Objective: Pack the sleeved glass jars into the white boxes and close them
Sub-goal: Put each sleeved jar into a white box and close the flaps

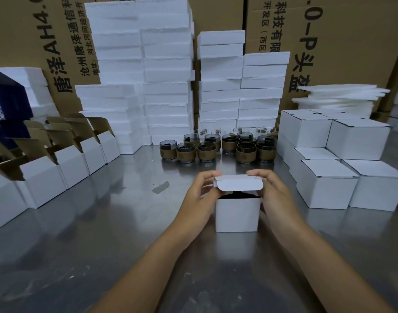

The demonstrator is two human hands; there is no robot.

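**Worktop layout, front to back**

Near centre of worktop (103, 222): one box (237, 214), lid flap (238, 182) tilted over its opening, left hand (199, 196) on its left side, right hand (273, 190) on its right. Behind it, a cluster of sleeved jars (218, 147). Behind those, foam stacks (166, 75) against large cartons (351, 41). At left, a row of open boxes (65, 163). At right, closed boxes (342, 154) stacked in tiers, with flat foam sheets (340, 96) behind them.

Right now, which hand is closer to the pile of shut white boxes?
The right hand. It holds the lid's right side, on the side toward the closed boxes. The left hand is across the open box.
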